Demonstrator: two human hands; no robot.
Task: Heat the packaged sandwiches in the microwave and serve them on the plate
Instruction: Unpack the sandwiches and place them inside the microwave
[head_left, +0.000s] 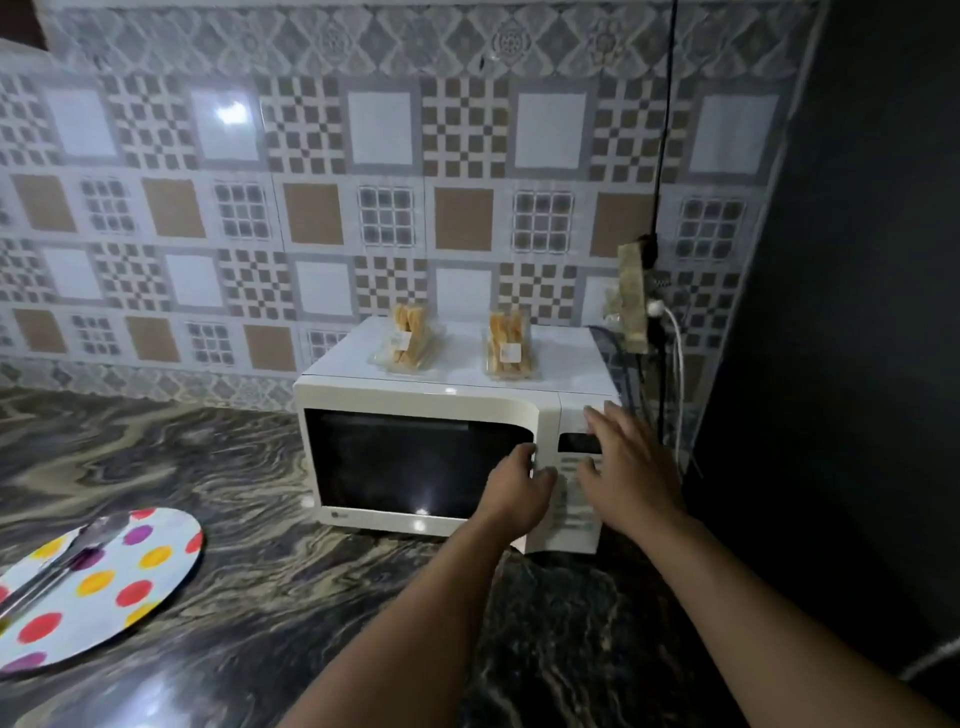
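White enamelled microwave oven (441, 447) stands far right on the dark marbled stone counter (260, 597), door shut, dark window facing the person. Two clear plastic packs of sandwiches sit on its top: left pack (410, 340), right pack (511, 345), apart from each other, both upright. Judged parked there to be in reach once the door opens.

Left hand (519, 488): fingers curled at the right edge of the door, where the handle lies; looks like a grip for pulling, though contact is partly hidden. Right hand (623, 462): fingers spread and straight, flat against the control panel (571, 499), probably bracing the oven against the pull.

Round white plate with coloured dots (150, 571) lies near left, well apart from the oven, metal tongs (57, 566) resting on it, presumably for serving hot packs.

Heating not yet begun.
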